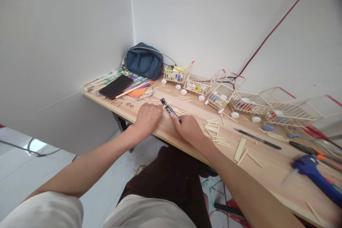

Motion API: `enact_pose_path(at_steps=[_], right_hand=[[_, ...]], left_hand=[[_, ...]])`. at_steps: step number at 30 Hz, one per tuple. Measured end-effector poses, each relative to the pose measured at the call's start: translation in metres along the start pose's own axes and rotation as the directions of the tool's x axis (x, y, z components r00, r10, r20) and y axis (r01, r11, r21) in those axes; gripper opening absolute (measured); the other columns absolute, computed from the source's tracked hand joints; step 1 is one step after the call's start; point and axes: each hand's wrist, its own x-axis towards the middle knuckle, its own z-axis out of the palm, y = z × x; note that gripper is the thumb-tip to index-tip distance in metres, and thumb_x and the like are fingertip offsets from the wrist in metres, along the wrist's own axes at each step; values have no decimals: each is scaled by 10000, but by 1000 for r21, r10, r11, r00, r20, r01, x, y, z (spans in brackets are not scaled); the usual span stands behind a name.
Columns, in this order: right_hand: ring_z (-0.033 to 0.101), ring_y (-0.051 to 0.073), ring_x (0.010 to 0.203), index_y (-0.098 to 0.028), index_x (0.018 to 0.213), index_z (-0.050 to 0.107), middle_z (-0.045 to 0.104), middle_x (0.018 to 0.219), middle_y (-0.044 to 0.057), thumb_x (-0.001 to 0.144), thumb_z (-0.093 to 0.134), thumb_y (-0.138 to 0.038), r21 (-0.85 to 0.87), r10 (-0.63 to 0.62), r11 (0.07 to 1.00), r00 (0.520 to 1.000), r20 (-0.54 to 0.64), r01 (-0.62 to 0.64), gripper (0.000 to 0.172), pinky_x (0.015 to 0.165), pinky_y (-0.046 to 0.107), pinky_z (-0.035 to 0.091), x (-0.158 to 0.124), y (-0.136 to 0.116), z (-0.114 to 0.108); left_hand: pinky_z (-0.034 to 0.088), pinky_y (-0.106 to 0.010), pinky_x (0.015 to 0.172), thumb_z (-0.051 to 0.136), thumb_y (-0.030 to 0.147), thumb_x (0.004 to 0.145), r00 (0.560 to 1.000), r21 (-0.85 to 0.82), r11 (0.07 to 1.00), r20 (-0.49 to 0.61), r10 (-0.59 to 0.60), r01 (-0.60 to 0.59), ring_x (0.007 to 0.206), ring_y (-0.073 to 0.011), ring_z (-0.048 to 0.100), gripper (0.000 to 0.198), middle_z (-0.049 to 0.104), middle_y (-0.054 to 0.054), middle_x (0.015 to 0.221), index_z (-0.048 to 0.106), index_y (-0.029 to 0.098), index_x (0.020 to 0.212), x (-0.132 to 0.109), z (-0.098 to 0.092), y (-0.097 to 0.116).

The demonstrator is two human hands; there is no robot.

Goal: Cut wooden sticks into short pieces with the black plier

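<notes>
My left hand (149, 117) is closed in a fist near the front edge of the wooden table (227, 156). A thin wooden stick (167, 104) shows between its fingers and the tool's jaws; most of the stick is hidden. My right hand (190, 128) grips a slim dark metal tool (171, 109) that resembles a nail clipper, its head pointing away toward the left. Several loose sticks lie just beyond both hands. To the right of my right hand lies a pile of short cut sticks (212, 127).
Several small stick-built carts (197, 84) with white wheels line the wall. A blue bag (145, 60), a black phone (116, 86) and coloured paper (137, 92) occupy the left end. Rightward lie a black pen (258, 138), orange-black pliers (316, 154) and a blue glue gun (315, 174).
</notes>
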Motion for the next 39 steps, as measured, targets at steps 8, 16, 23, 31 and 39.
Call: enact_pose_path(at_steps=[8, 16, 23, 31, 39], right_hand=[[553, 188, 567, -169, 615, 633, 666, 621, 129, 915, 186, -691, 21, 2, 1000, 1000, -7, -2, 750, 565, 302, 287, 0, 0, -2], [622, 220, 630, -147, 663, 680, 695, 684, 162, 926, 181, -670, -26, 8, 1000, 998, 58, -7, 769, 573, 309, 309, 4, -2, 2], [637, 249, 673, -146, 675, 681, 697, 713, 178, 920, 225, -670, 5, 14, 1000, 997, 74, -14, 737, 603, 320, 353, 6, -2, 2], [556, 154, 532, -159, 734, 651, 583, 563, 31, 846, 374, -726, 729, 21, 669, 984, 175, -143, 641, 571, 282, 425, 3, 23, -8], [549, 144, 620, -154, 703, 620, 593, 642, 18, 728, 655, -594, 860, 55, 501, 996, 73, -91, 442, 630, 287, 446, -10, 29, -19]], left_hand=[[502, -343, 696, 461, 24, 816, 999, 10, 1000, 32, -12, 11, 756, -273, 695, 197, 679, -165, 707, 645, 90, 835, 0, -3, 0], [505, -369, 722, 438, 50, 829, 987, -31, 996, 140, -82, 87, 810, -300, 689, 220, 682, -170, 754, 644, 101, 885, -4, 2, -1], [485, -360, 663, 413, 169, 897, 978, -115, 977, 136, -161, 177, 793, -305, 687, 244, 692, -171, 799, 651, 120, 921, -9, 9, -10], [491, -261, 700, 608, 433, 829, 937, -939, 36, 345, 54, 343, 717, -167, 663, 323, 728, -93, 769, 654, 119, 766, -5, 1, -15], [519, -284, 756, 756, 404, 720, 874, -830, -294, 404, 269, 474, 717, -163, 676, 319, 732, -98, 756, 715, 95, 785, 6, -10, 17]])
